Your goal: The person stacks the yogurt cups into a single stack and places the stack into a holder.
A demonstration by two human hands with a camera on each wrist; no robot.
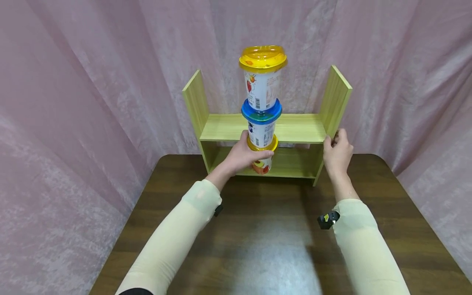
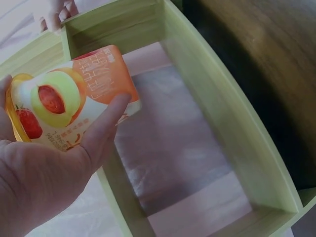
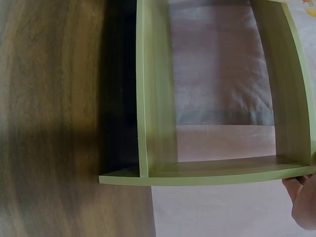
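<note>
My left hand (image 1: pixel 244 155) holds a stack of three lidded cups in front of a pale wooden shelf (image 1: pixel 221 128). Its fingers curl round the bottom cup (image 2: pixel 79 98), which has a yellow lid and peach and strawberry pictures. On top of that stands the middle cup (image 1: pixel 261 132), white with a blue lid, and the top cup (image 1: pixel 262 88) has a domed yellow lid. The stack looks upright in the head view. My right hand (image 1: pixel 338 152) grips the shelf's right side panel (image 1: pixel 336 98) near the middle board, fingertips partly hidden behind it.
The shelf stands at the back of a dark wooden table (image 1: pixel 273 229), with a middle board and a low bottom board (image 1: pixel 291 164). Its side panels rise above the middle board. A pink curtain (image 1: pixel 92 102) hangs behind and to both sides.
</note>
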